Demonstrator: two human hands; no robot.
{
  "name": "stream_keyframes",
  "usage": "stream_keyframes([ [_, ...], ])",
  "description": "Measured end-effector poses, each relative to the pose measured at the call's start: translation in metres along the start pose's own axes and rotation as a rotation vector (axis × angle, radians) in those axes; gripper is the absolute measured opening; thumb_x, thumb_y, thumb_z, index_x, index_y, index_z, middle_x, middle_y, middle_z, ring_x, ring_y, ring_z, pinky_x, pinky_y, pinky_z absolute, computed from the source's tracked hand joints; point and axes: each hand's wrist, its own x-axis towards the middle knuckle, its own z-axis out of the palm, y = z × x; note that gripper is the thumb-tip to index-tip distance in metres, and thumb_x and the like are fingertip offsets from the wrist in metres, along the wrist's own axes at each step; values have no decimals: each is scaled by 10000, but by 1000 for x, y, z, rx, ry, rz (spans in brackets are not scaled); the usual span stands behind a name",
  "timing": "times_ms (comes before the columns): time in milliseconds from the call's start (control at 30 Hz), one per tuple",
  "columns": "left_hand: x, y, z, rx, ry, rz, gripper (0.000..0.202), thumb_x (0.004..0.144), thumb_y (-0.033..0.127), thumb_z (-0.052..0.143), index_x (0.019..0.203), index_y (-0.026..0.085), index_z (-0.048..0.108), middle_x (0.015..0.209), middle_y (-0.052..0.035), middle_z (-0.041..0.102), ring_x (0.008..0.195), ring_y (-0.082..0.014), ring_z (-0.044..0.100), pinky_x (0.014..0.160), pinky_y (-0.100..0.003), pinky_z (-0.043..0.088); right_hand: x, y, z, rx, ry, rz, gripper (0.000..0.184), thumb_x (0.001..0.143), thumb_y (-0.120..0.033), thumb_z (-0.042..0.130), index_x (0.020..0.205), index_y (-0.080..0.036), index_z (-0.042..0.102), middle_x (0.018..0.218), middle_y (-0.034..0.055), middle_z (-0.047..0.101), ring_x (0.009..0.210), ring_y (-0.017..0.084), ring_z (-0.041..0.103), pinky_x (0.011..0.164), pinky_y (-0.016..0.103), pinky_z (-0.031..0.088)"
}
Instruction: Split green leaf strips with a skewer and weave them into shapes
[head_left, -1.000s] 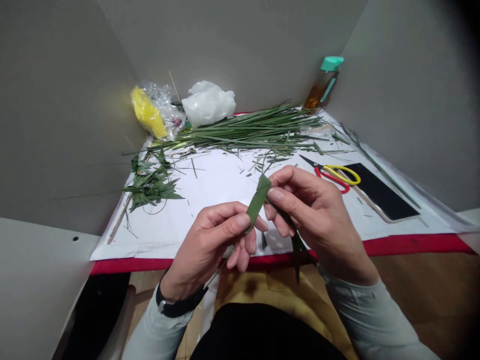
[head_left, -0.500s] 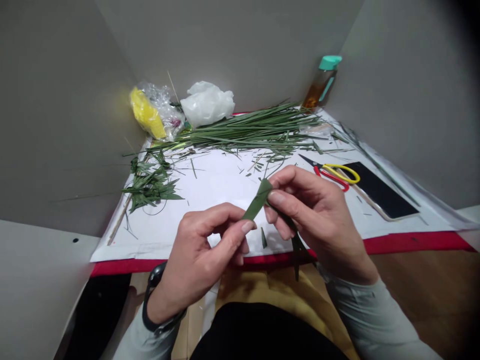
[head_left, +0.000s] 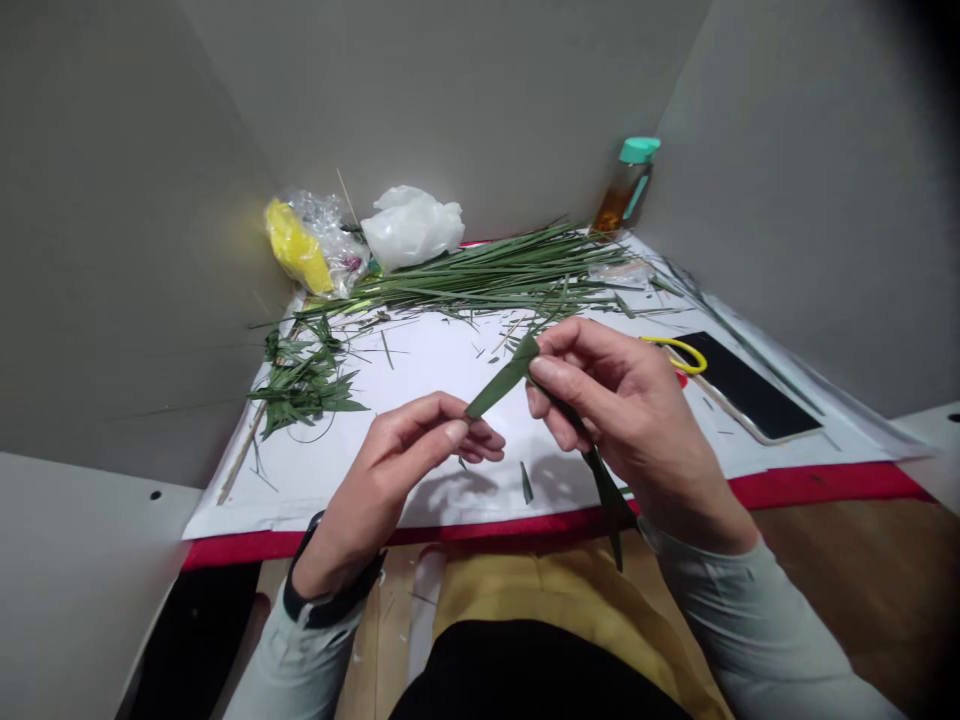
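A folded green leaf strip [head_left: 504,380] stretches between my two hands above the table. My right hand [head_left: 611,395] pinches it at the fold between thumb and fingers, and a long tail of the leaf hangs below that palm past the table's edge. At the strip's lower left end, my left hand [head_left: 416,445] closes thumb and forefinger on the tip, while its other fingers are loosely curled. Yellow-handled scissors [head_left: 694,350] lie beyond my right hand, which hides most of them.
Long green leaves [head_left: 495,270] lie in a heap at the back. Woven leaf pieces [head_left: 304,375] sit at left. A phone [head_left: 750,385] is at right. Behind stand a bottle [head_left: 626,190], a white plastic bag [head_left: 412,228] and a yellow item in clear plastic [head_left: 296,245]. Grey panels enclose the table.
My left hand has moved left and down relative to the right, so more of the strip shows between them. The view has shifted slightly, and my right hand now covers the scissor blades.
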Motion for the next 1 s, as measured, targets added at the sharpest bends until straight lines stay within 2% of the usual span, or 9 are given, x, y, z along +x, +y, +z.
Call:
stream_keyframes([
  [100,6,-1,-2,21,-39,-21,287,993,357,536,931,147,721,961,-105,748,936,-235,700,908,-340,516,-1,-3,1,-23,-15,4,104,926,-270,648,877,-202,586,626,-54,633,410,55,494,381,182,318],
  [233,10,1,3,-19,-32,43,284,1004,377,521,943,163,697,911,-76,711,908,-206,667,880,-314,498,-1,-2,3,-29,-106,23,117,940,-240,625,842,-190,583,634,-49,651,417,48,508,387,172,320],
  [367,16,1,13,-174,-23,98,189,965,364,612,1078,214,627,806,-11,663,695,-146,620,672,-262,497,1,2,4,-27,-236,-2,135,954,-264,621,854,-191,565,631,-52,649,423,50,509,394,175,337],
  [433,20,0,17,-159,31,123,199,933,353,664,1069,213,627,731,14,617,594,-115,538,550,-223,433,3,4,4,-56,-246,-20,138,937,-273,653,868,-190,567,645,-62,626,429,45,495,406,180,351],
  [500,23,-2,19,-100,107,162,191,926,351,674,1044,203,651,681,28,571,551,-97,472,500,-211,376,4,6,5,-104,-233,-38,132,933,-267,659,874,-188,571,656,-65,610,441,43,481,422,187,360],
  [700,24,-1,26,131,333,299,135,935,309,657,939,178,693,671,20,592,578,-102,514,540,-233,406,5,8,9,-283,-166,-139,105,965,-204,570,863,-181,581,676,-50,609,501,52,496,492,208,372],
  [867,25,0,28,169,399,335,101,929,262,660,915,162,669,692,17,624,612,-94,569,545,-216,424,5,12,11,-332,-153,-180,101,969,-189,564,871,-183,584,685,-53,621,537,55,519,566,212,407],
  [1000,26,-3,28,138,418,328,104,921,242,664,857,169,624,661,40,587,547,-69,523,503,-201,404,4,15,12,-382,-150,-185,122,972,-201,574,851,-187,570,667,-60,600,534,54,498,579,214,401],
])
